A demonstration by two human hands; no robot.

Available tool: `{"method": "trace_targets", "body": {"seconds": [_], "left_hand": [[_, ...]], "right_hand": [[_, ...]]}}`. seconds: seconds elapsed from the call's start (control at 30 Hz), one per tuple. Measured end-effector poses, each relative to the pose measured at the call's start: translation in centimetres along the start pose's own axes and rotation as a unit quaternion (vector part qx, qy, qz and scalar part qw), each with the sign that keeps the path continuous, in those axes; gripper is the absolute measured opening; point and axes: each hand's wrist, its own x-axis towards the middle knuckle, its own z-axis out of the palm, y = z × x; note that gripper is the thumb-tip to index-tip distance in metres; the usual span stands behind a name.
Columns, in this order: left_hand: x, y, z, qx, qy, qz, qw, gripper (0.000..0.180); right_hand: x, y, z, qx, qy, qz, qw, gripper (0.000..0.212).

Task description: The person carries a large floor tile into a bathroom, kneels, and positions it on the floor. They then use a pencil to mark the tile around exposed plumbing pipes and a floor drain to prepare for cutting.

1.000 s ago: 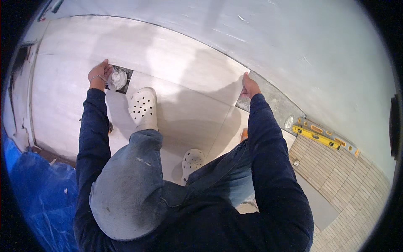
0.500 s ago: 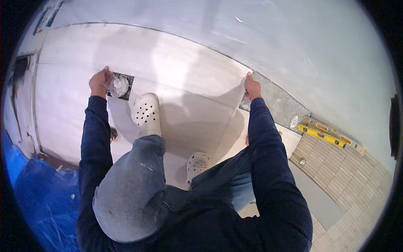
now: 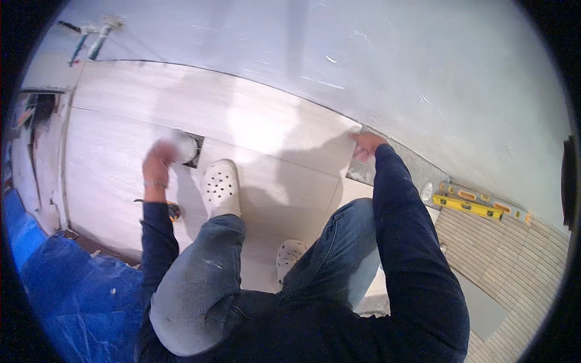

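Square hole is cut in the pale floor, a white crumpled wad in it, looks like thin plastic or cloth. Left hand is at the hole's left edge, against or just over the wad; motion blur, cannot tell if the fingers are closed on it. Right hand is well right of the hole, at the far end of the long tile: one digit reaches out onto the corner, the others bend down beside the end edge. Cannot tell if they pinch it.

Long tile lies flat just beyond the hole, running along the grey wall. Progress, as judged: floor around the hole looks mostly covered, seams narrow and fairly straight; the rough grey strip past the tile's right end is bare, so that part looks undone. Hole unfilled apart from the wad.

Textures: big tiles smooth, cream, faintly streaked; wall smooth with scuffs. Farther right of the hole, a straight yellow level beside small slatted beige tiles. Nearer than the hole, a white perforated clog; lower left of it, wrinkled shiny blue sheet.
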Motion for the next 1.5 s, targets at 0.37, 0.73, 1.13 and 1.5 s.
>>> {"method": "trace_targets", "body": {"seconds": [0.37, 0.73, 1.13, 1.5], "left_hand": [[-25.3, 0.4, -3.3, -0.003, 0.057, -0.135, 0.989, 0.058], [-37.6, 12.5, -5.1, -0.150, -0.143, 0.028, 0.978, 0.072], [-28.9, 24.9, 8.0, 0.474, -0.104, 0.140, 0.863, 0.059], [-23.2, 24.1, 14.2, 0.721, -0.213, 0.043, 0.658, 0.067]], "right_hand": [[-1.9, 6.0, 10.1, 0.037, 0.438, -0.127, 0.889, 0.052], [-1.7, 14.3, 9.9, -0.127, 0.261, -0.107, 0.951, 0.054], [-4.4, 13.4, 9.9, -0.126, 0.219, -0.070, 0.965, 0.051], [1.4, 16.0, 10.6, -0.194, 0.233, -0.183, 0.935, 0.047]]}}
